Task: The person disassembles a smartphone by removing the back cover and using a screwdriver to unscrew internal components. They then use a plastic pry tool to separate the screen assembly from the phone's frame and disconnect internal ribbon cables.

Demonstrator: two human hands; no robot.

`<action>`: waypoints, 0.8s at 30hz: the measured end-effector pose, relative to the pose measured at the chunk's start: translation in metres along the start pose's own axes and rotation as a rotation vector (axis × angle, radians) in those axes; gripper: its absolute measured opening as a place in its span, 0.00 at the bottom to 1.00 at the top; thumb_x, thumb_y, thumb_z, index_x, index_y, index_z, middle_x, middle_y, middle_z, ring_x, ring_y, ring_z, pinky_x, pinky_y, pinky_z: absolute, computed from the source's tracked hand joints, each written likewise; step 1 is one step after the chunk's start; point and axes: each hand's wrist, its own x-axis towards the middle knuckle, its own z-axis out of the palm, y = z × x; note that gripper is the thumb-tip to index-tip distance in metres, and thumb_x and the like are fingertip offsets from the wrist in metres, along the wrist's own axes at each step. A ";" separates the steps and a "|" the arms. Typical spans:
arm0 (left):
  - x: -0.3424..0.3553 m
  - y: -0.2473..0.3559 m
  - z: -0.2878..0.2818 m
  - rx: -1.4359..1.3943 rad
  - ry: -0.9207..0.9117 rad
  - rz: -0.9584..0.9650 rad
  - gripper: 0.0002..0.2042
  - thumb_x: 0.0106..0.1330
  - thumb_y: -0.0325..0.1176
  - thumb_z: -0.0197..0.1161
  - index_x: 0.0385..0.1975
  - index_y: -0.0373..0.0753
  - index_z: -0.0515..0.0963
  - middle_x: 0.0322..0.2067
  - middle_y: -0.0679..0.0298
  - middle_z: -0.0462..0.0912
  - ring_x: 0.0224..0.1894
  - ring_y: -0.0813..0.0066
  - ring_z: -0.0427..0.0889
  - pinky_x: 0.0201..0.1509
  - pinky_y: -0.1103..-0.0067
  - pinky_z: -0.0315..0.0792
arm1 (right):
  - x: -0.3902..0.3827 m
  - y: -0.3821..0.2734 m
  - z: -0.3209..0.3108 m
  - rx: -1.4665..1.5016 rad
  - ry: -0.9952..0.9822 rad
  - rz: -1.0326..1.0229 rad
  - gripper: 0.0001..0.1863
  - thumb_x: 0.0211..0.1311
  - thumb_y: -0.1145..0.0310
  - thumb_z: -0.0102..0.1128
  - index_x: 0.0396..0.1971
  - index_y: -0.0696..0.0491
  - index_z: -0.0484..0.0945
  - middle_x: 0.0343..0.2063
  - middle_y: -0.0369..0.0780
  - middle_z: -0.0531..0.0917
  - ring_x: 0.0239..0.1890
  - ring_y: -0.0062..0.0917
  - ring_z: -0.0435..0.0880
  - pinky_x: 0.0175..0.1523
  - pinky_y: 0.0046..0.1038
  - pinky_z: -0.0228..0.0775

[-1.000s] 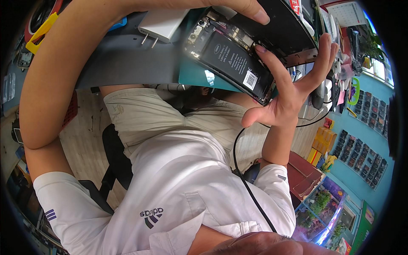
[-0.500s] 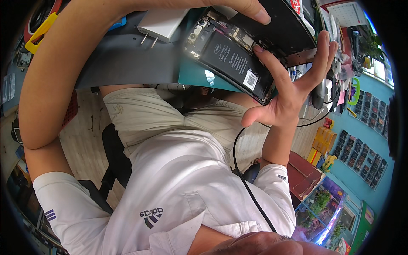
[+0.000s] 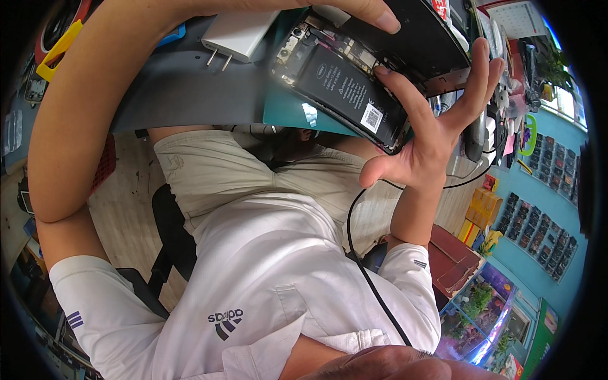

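Note:
An opened smartphone (image 3: 297, 69) lies at the top middle, its black battery (image 3: 339, 88) and circuit board exposed. Its dark screen panel (image 3: 418, 47) is tilted up along the far side. My left hand (image 3: 373, 14) reaches across the top edge and grips that panel. The thumb rests on the panel's inner face; the other fingers are out of sight. With its index fingertip, my right hand (image 3: 427, 136) touches the phone's inside beside the battery, near the board. Its thumb and remaining fingers are spread apart. Whatever lies under that fingertip is hidden.
Under the phone is a green mat (image 3: 282, 111) on the dark bench (image 3: 183, 101). A white plug-in charger (image 3: 237, 35) lies left of the phone, prongs toward me. A yellow-handled tool (image 3: 60, 50) sits far left. A black cable (image 3: 373, 285) runs over my shirt. Small tools crowd the right.
Very little differs. The raised fingers of my right hand have lifted slightly, while its index fingertip stays on the phone and my left hand keeps hold of the panel.

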 end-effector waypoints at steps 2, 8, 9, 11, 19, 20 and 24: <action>0.000 -0.003 0.005 0.041 0.036 0.020 0.11 0.68 0.30 0.74 0.47 0.34 0.86 0.30 0.69 0.88 0.30 0.88 0.79 0.36 0.85 0.71 | -0.001 0.001 -0.001 -0.001 -0.025 0.006 0.64 0.37 0.00 0.40 0.49 0.42 0.94 0.80 0.61 0.54 0.83 0.59 0.46 0.84 0.63 0.23; -0.005 -0.003 0.025 0.220 0.187 0.079 0.10 0.69 0.29 0.74 0.47 0.34 0.86 0.30 0.68 0.89 0.30 0.88 0.79 0.37 0.86 0.72 | -0.009 0.008 -0.008 -0.021 -0.119 0.018 0.64 0.36 0.00 0.40 0.49 0.42 0.94 0.80 0.61 0.54 0.83 0.60 0.45 0.84 0.63 0.25; -0.005 -0.003 0.024 0.214 0.181 0.080 0.10 0.69 0.29 0.74 0.47 0.34 0.86 0.31 0.68 0.89 0.30 0.88 0.79 0.37 0.86 0.73 | -0.009 0.008 -0.008 -0.023 -0.117 0.017 0.64 0.36 0.00 0.40 0.49 0.43 0.94 0.80 0.61 0.54 0.83 0.60 0.45 0.84 0.63 0.25; -0.005 -0.004 0.023 0.211 0.173 0.087 0.11 0.69 0.29 0.74 0.47 0.34 0.86 0.31 0.68 0.89 0.31 0.88 0.80 0.38 0.86 0.73 | -0.009 0.010 -0.006 -0.032 -0.100 0.002 0.64 0.36 0.00 0.40 0.49 0.43 0.94 0.80 0.61 0.54 0.83 0.61 0.45 0.84 0.63 0.25; -0.004 -0.005 0.025 0.185 0.187 0.085 0.11 0.69 0.29 0.74 0.48 0.34 0.86 0.32 0.67 0.90 0.32 0.88 0.80 0.39 0.85 0.73 | 0.002 -0.008 -0.002 -0.021 -0.027 0.075 0.64 0.37 0.01 0.41 0.50 0.43 0.94 0.79 0.60 0.55 0.83 0.61 0.45 0.83 0.63 0.26; -0.005 -0.005 0.024 0.177 0.182 0.083 0.11 0.69 0.29 0.74 0.48 0.34 0.86 0.32 0.67 0.90 0.32 0.88 0.80 0.39 0.85 0.73 | 0.002 -0.008 -0.002 -0.017 -0.025 0.080 0.63 0.38 0.01 0.41 0.50 0.43 0.94 0.79 0.60 0.55 0.83 0.60 0.45 0.83 0.63 0.26; -0.006 -0.005 0.020 0.168 0.162 0.078 0.11 0.69 0.29 0.75 0.48 0.34 0.86 0.31 0.68 0.89 0.32 0.88 0.80 0.39 0.85 0.73 | 0.002 -0.007 -0.003 -0.017 -0.037 0.070 0.63 0.38 0.01 0.42 0.50 0.42 0.94 0.79 0.60 0.56 0.83 0.60 0.45 0.84 0.63 0.26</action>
